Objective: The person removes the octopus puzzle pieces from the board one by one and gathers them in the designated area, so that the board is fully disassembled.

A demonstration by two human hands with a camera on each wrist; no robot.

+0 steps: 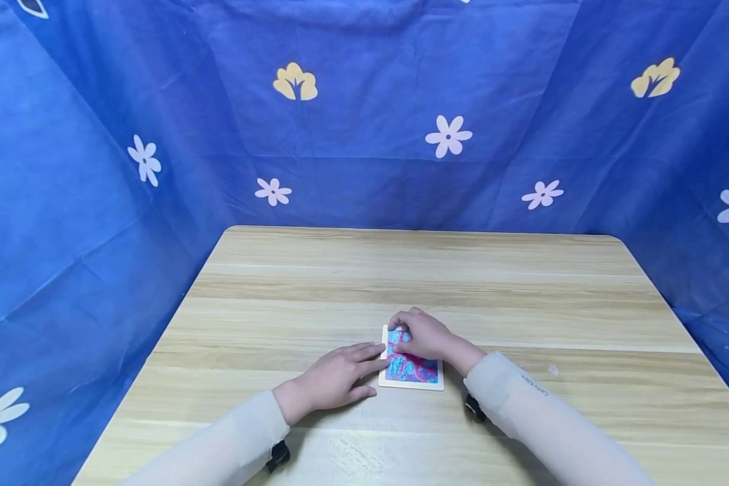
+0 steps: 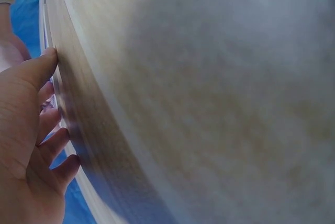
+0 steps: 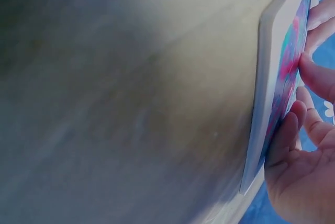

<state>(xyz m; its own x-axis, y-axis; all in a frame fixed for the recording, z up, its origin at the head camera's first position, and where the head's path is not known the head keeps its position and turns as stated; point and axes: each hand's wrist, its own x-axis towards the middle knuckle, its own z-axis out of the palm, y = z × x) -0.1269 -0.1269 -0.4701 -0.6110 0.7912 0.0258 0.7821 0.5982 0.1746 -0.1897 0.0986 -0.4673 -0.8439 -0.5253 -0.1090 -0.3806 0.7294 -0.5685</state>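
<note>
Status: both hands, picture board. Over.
Left hand: fingers at left edge of picture board. Right hand: touching board, grip unclear. Board flat on table; right hand hides its upper right.

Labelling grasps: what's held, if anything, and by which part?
Can't tell for sure. The right hand has thumb and curled fingers at the picture board's upper-left part; any pinch is unclear. The left hand just touches its left edge.

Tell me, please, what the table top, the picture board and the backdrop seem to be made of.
Table top: probably smooth wood-look laminate, given the grain bands and slight sheen. Picture board: perhaps card or wood, from its thick cream edge; finish uncertain. Backdrop: likely matte fabric, from its creases.
</note>
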